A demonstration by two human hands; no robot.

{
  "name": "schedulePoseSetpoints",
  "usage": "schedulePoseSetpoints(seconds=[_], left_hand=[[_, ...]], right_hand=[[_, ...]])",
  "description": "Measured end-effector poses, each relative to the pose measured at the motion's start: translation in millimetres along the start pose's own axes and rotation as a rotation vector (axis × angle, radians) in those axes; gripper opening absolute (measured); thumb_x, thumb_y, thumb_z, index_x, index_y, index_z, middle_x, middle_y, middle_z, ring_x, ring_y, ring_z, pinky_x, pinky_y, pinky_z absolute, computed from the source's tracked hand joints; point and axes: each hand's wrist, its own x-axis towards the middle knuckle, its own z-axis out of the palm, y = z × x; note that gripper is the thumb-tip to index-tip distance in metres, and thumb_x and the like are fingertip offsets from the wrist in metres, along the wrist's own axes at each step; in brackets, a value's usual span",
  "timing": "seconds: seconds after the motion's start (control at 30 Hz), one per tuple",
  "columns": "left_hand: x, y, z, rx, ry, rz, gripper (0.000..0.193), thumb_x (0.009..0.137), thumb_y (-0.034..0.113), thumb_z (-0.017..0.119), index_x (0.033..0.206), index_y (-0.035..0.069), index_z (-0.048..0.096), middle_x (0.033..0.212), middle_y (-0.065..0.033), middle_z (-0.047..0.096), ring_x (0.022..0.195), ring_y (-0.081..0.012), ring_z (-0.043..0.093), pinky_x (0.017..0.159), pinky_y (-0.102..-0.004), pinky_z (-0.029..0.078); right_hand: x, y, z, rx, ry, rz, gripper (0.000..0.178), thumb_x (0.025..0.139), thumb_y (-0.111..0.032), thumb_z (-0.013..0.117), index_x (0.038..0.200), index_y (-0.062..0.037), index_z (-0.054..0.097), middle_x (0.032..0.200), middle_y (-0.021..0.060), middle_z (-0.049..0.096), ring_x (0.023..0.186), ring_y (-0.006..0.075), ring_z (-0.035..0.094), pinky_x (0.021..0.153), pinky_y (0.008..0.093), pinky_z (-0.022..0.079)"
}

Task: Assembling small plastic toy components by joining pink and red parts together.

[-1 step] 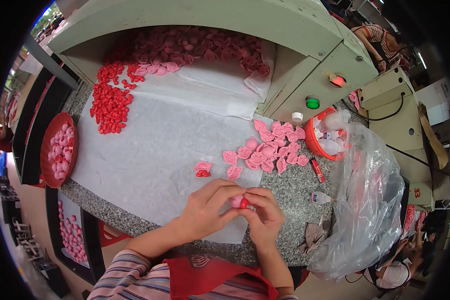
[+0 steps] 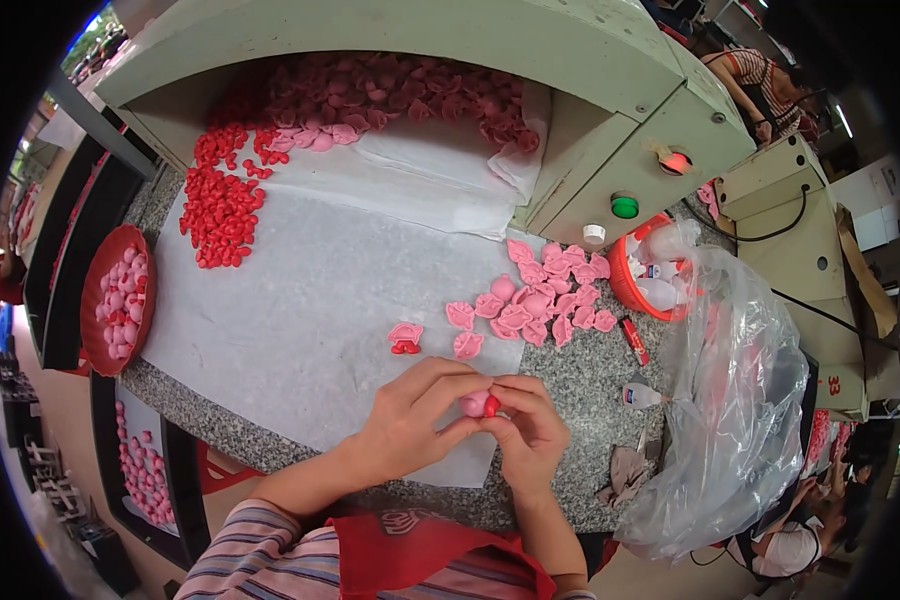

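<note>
My left hand (image 2: 410, 420) and my right hand (image 2: 530, 430) meet over the near edge of a white sheet (image 2: 300, 320). Between the fingertips sits a small pink piece (image 2: 473, 403); a small red piece (image 2: 492, 405) is pressed against it by my right fingers. A finished pink-and-red piece (image 2: 405, 338) lies on the sheet just beyond my hands. To the right of it lies a heap of pink shell-like pieces (image 2: 545, 295). A pile of small red pieces (image 2: 220, 205) lies at the far left of the sheet.
More pink pieces (image 2: 390, 100) fill the opening of a grey-green machine (image 2: 590, 60) with a green button (image 2: 624, 206). A red dish (image 2: 95, 300) of pink pieces sits left. A red basket (image 2: 625, 285), a clear plastic bag (image 2: 740, 400) and a glue stick (image 2: 635, 342) are on the right of the speckled counter (image 2: 570, 400).
</note>
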Motion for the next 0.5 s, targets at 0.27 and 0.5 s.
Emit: schedulePoseSetpoints(seconds=[0.27,0.5], left_hand=[[1.0,2.0,-1.0,-0.024,0.018,0.058,0.044,0.056,0.007,0.077,0.098,0.004,0.063,0.090,-0.0083,0.059,0.077,-0.0208,0.057,0.065,-0.0284,0.046],[-2.9,1.0,3.5,-0.030,0.093,0.039,0.038,0.057,0.002,0.075,0.093,0.004,0.060,0.092,-0.0096,0.061,0.081,-0.0225,0.059,0.068,-0.0299,0.047]], right_hand=[[-1.0,0.1,-2.5,0.196,-0.032,0.036,0.030,0.076,0.008,0.059,0.105,0.0050,0.053,0.108,0.0150,0.049,0.096,0.0213,0.055,0.081,0.0310,0.049],[-0.4,-0.5,1.1,0.300,-0.035,0.086,0.034,0.074,0.012,0.058,0.106,0.0031,0.050,0.111,0.0153,0.047,0.102,0.0222,0.052,0.083,0.0316,0.049]])
